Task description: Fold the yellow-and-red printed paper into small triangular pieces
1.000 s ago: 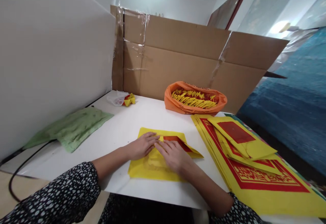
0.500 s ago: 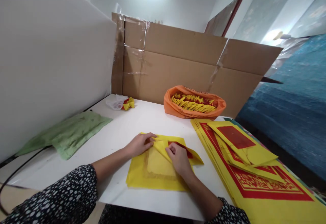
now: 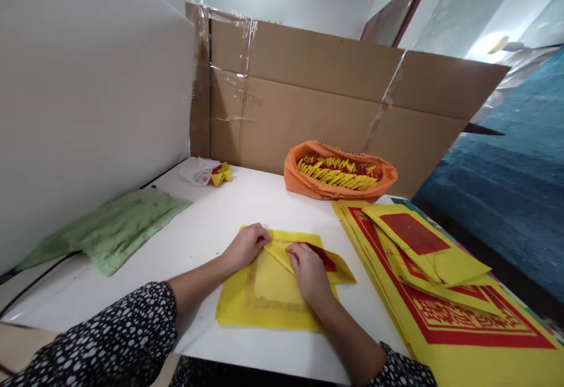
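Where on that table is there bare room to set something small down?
The white table is bare between the green cloth, orange bag and yellow sheet held by the left hand and right hand. A narrower gap separates that sheet from the printed stack. The right side, covered by the stack, is crowded.

- Opens onto bare white table [image 3: 207, 216] between green cloth [image 3: 118, 222] and left hand [image 3: 247, 243].
- Runs through to the upright cardboard [image 3: 308, 111] between crumpled plastic bag [image 3: 198, 172] and orange bag [image 3: 306, 186]; stops there.
- Narrows to a strip between the yellow sheet [image 3: 238, 303]'s right corner and the sheet stack [image 3: 471, 363].
- Meets a white panel [image 3: 97, 81] on the left.
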Available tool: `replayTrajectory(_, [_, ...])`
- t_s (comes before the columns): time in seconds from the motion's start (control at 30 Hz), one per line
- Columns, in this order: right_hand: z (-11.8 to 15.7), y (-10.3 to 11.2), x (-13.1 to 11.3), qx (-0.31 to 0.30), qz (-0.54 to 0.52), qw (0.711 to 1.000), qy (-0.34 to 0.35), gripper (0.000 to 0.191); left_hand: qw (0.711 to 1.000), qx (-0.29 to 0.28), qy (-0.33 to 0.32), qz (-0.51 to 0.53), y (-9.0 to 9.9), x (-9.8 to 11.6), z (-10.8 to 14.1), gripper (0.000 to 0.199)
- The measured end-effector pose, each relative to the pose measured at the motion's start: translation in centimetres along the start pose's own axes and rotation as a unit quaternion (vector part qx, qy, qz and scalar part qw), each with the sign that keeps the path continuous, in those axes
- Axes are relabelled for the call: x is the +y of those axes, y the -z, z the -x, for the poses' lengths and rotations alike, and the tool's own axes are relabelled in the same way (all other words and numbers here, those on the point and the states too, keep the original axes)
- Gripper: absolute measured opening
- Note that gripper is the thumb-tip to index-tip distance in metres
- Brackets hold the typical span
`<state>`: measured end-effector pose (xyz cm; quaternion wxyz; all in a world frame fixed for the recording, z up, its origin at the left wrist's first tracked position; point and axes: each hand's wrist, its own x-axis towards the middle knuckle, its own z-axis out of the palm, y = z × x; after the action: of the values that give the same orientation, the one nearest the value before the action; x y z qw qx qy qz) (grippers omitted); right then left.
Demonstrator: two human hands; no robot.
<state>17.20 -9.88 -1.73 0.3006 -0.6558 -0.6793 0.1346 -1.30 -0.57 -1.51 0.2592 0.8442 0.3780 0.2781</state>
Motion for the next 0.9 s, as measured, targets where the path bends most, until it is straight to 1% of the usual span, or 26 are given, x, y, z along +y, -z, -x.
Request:
replayTrajectory(0.27, [-0.1, 0.1, -0.2, -0.009, 0.025, 1.000, -0.010, 0.025, 0.999, 0.002, -0.014, -0.033, -0.1, 0.6, 0.1, 0.023])
replayTrajectory(0.47, [-0.1, -0.2, 0.1, -0.010, 0.057, 0.998, -0.008, 0.025, 0.998, 0.005, -0.033, -0.048, -0.3, 0.3, 0.0, 0.025])
replayTrajectory(0.53, [-0.1, -0.5, 0.1, -0.012, 0.094, 0.996, -0.006, 0.024, 0.994, 0.008, -0.052, -0.092, -0.1, 0.5, 0.1, 0.024])
replayTrajectory(0.57, [-0.1, -0.6, 0.1, -0.012, 0.117, 0.993, 0.001, 0.024, 0.989, 0.003, -0.071, -0.130, 0.0, 0.7, 0.3, 0.022])
replayTrajectory(0.6, [-0.1, -0.7, 0.1, -0.011, 0.139, 0.990, 0.010, 0.024, 0.980, -0.009, -0.098, -0.173, 0.2, 0.9, 0.5, 0.019])
replayTrajectory(0.67, [0.2, -0.6, 0.0, -0.010, 0.167, 0.985, 0.038, 0.025, 0.952, -0.048, -0.155, -0.259, 0.4, 1.6, 1.2, 0.014])
replayTrajectory(0.73, [0.9, -0.4, 0.1, -0.019, 0.172, 0.982, 0.074, 0.026, 0.924, -0.083, -0.188, -0.322, 0.4, 2.2, 2.2, 0.012])
replayTrajectory(0.8, [2.2, 0.0, 0.5, -0.034, 0.187, 0.974, 0.125, 0.030, 0.909, -0.084, -0.195, -0.358, 0.0, 2.6, 3.4, 0.027])
replayTrajectory(0.87, [4.1, 0.4, 1.3, -0.045, 0.217, 0.959, 0.179, 0.042, 0.907, -0.074, -0.195, -0.366, -0.5, 3.0, 4.5, 0.040])
replayTrajectory(0.9, [5.1, 0.7, 1.7, -0.047, 0.230, 0.952, 0.197, 0.048, 0.909, -0.071, -0.192, -0.362, -0.7, 3.2, 5.0, 0.043])
